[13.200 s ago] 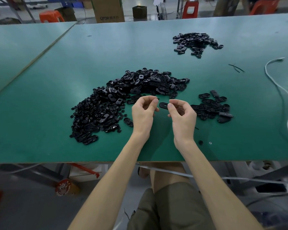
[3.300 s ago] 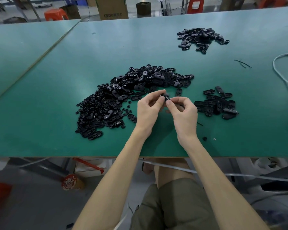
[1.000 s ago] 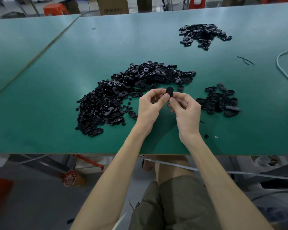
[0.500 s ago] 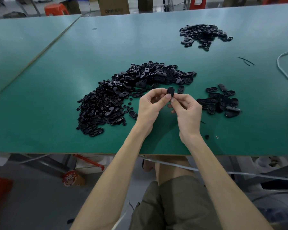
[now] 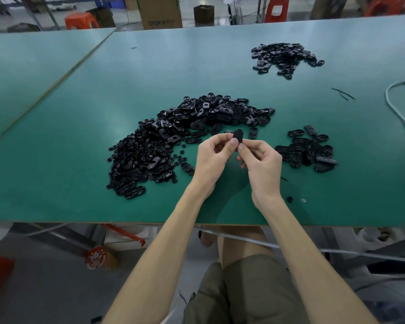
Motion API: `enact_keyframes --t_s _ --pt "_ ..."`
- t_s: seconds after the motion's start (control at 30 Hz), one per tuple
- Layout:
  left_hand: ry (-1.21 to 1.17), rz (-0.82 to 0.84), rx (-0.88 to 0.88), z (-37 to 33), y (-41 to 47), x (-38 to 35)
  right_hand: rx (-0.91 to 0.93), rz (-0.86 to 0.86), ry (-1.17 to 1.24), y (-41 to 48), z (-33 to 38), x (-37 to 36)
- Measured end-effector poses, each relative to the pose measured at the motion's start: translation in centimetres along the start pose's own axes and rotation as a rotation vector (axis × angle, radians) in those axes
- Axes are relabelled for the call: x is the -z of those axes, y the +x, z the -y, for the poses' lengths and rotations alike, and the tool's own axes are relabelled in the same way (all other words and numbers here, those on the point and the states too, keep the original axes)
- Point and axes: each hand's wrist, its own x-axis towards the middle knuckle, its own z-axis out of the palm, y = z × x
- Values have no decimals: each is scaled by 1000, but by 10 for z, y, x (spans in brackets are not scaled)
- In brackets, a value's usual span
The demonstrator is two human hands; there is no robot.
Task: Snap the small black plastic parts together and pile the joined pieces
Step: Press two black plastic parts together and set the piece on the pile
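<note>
Green surfacing covers the desk; beyond its far edge stand a cardboard box and an orange stool on a workshop floor. Over the near middle of the desk, a small black oval part stands on end, clear of the surface. It is pinched from both sides. The left grip clasps it between thumb and curled fingers, and the right grip does the same, the two thumb tips close together low on the piece. Whether it is one part or two pressed together cannot be told.

Just behind and to the left sprawls the big heap of loose black parts. Right of the right grip lies a smaller pile of black oval pieces. A third pile sits well apart toward the far right. A tiny black bit and a small ring lie beside the right wrist. A white cable curves along the right edge.
</note>
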Motion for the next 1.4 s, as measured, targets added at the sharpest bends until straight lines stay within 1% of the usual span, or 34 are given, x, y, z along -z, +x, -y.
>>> enact_keyframes --t_s 0.17,0.4,0.7,1.0,1.4 --pt "-2 -7 17 1 1 0 -6 11 7 0 1 0" --pt "-100 12 71 2 3 5 9 44 44 0 2 1" --pt "-60 35 45 3 3 5 9 37 42 -1 2 2" --pt "-161 62 87 0 2 6 17 56 34 0 2 1" --pt "-177 90 80 -3 0 7 11 38 33 0 0 1"
